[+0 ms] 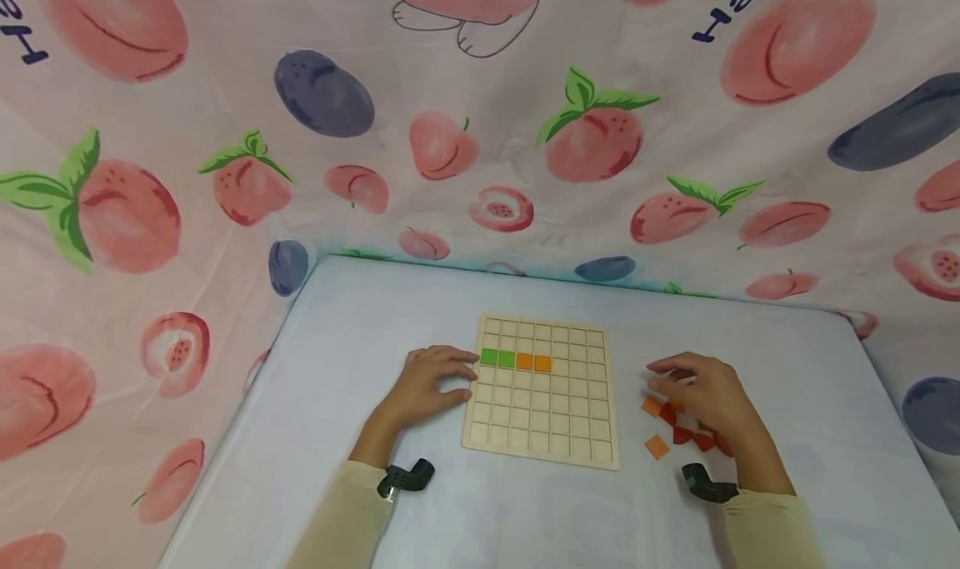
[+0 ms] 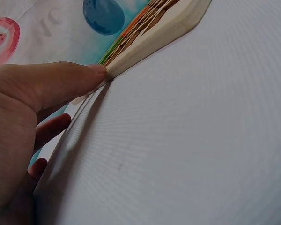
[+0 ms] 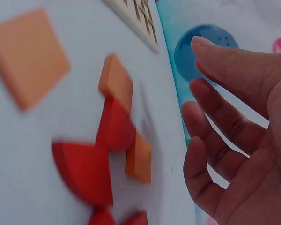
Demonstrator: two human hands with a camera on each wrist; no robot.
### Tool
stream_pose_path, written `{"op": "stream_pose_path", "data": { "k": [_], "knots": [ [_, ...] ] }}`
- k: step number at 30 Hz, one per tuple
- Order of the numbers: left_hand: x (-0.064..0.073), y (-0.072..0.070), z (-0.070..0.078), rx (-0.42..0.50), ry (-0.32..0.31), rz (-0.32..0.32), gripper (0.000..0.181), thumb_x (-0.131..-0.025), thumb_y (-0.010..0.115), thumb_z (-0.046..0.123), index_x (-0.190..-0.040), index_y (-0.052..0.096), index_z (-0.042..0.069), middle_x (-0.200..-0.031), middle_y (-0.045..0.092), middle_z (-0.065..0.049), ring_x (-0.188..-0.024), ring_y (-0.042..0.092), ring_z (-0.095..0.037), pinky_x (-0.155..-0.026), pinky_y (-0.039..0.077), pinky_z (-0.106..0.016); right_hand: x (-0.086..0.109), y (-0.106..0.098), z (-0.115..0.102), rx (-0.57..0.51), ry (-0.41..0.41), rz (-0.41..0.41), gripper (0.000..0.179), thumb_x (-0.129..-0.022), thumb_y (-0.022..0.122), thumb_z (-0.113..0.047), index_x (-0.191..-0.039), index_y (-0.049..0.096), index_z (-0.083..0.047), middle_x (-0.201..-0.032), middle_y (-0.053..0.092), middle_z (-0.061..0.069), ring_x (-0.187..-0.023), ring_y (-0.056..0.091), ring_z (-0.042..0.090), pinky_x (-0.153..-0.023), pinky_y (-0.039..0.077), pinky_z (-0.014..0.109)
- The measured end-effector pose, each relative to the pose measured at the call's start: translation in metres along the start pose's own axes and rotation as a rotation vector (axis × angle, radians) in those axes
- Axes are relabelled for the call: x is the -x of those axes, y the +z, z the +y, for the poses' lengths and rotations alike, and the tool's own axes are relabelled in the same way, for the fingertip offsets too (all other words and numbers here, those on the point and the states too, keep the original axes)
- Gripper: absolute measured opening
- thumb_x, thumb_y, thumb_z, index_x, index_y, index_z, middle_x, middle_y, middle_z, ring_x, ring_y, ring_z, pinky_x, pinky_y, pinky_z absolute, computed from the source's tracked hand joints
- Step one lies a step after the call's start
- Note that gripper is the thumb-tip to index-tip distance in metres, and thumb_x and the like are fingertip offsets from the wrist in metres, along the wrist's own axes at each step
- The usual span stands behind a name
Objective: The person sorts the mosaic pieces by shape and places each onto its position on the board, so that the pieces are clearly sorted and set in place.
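Note:
A wooden grid board (image 1: 540,452) lies flat on the table, with two green squares (image 1: 498,358) and two orange squares (image 1: 534,362) side by side in one row. At its left edge is my left hand (image 1: 431,386), fingers spread and fairly straight. The left wrist view shows that thumb (image 2: 84,77) right at the board's side. To the right of the board, my right hand (image 1: 701,390) hovers over loose pieces, fingers loosely bent with nothing between them. Below it lie orange squares (image 3: 30,58) and red quarter-round pieces (image 3: 84,171), some overlapping; the hand partly hides them in the head view.
A white cloth covers the table (image 1: 360,302). Fruit-printed fabric (image 1: 465,152) rises behind it and along its left side. Both wrists carry small black cameras (image 1: 408,476).

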State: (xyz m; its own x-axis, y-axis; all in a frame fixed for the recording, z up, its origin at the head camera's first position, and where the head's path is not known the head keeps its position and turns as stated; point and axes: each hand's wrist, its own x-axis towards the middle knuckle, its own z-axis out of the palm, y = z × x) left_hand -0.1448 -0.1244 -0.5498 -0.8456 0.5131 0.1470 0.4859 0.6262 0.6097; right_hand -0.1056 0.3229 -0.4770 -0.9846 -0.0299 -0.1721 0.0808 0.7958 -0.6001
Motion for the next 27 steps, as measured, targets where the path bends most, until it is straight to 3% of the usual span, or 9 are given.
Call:
{"op": "stream_pose_path", "data": {
  "k": [10, 17, 27],
  "knots": [
    [0.000, 0.000, 0.001, 0.005, -0.005, 0.001, 0.020, -0.087, 0.080, 0.032, -0.107, 0.076, 0.031, -0.138, 0.064, 0.015, -0.136, 0.053, -0.013, -0.107, 0.033, -0.048, 0.012, -0.008, 0.018, 0.050, 0.065, -0.028, 0.042, -0.092, 0.075, -0.044, -0.121, 0.074, -0.013, -0.114, 0.070, 0.018, -0.094, 0.061, 0.027, -0.069, 0.050, 0.033],
    [0.000, -0.001, 0.004, 0.014, -0.005, 0.006, 0.020, -0.087, 0.080, 0.031, -0.106, 0.076, 0.030, -0.137, 0.065, 0.014, -0.135, 0.053, -0.015, -0.107, 0.033, -0.048, 0.018, -0.014, 0.031, 0.080, 0.079, -0.041, 0.049, -0.091, 0.074, -0.047, -0.122, 0.073, -0.009, -0.112, 0.070, 0.017, -0.103, 0.061, 0.033, -0.078, 0.055, 0.049],
    [0.001, -0.001, 0.004, 0.017, -0.015, 0.000, 0.020, -0.087, 0.081, 0.031, -0.106, 0.076, 0.030, -0.138, 0.065, 0.014, -0.135, 0.053, -0.014, -0.108, 0.032, -0.049, 0.021, -0.014, 0.049, 0.141, 0.071, -0.035, 0.048, -0.086, 0.081, -0.043, -0.117, 0.073, -0.008, -0.124, 0.065, 0.025, -0.108, 0.062, 0.043, -0.087, 0.053, 0.058]
  ]
}}
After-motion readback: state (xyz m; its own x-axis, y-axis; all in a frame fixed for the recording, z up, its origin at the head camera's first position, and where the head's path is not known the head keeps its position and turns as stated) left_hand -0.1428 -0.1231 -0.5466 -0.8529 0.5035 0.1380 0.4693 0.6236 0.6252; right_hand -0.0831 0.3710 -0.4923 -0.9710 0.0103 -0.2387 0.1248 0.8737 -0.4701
